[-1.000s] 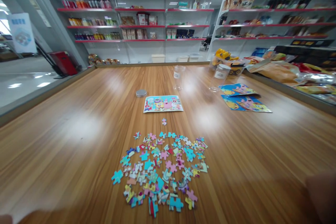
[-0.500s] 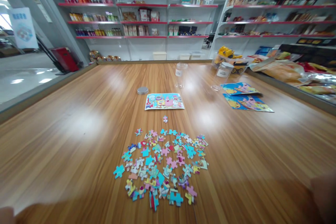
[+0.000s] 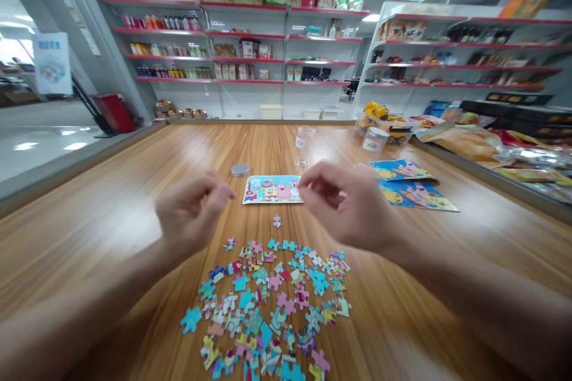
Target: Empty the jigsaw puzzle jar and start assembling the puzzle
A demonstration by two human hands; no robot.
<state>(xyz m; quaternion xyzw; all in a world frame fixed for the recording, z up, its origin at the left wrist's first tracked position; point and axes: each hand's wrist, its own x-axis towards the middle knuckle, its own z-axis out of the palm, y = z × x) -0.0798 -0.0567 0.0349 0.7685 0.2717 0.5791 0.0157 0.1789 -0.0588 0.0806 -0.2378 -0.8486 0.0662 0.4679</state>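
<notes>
Above the table, my left hand (image 3: 193,209) is curled closed with nothing visible in it, left of the picture card. My right hand (image 3: 346,202) is loosely closed, slightly blurred, and overlaps the card's right end in view; I see nothing in its fingers. The picture card (image 3: 268,190) shows cartoon figures on light blue. One small jigsaw piece (image 3: 277,221) lies just in front of it. Nearer to me many loose jigsaw pieces (image 3: 286,302) are spread in a patch, in turquoise, pink, yellow and white.
A silver lid (image 3: 240,169) lies behind the card, near a clear jar (image 3: 305,144). To the right are a lidded jar (image 3: 374,140), blue printed sheets (image 3: 422,195) and a clear bin (image 3: 397,132) with yellow toys. Packaged goods (image 3: 473,141) lie beyond the right edge.
Both hands have come up from the lower edges to the middle of the view, over the table. The camera has tilted up a little, so the table things sit lower.
</notes>
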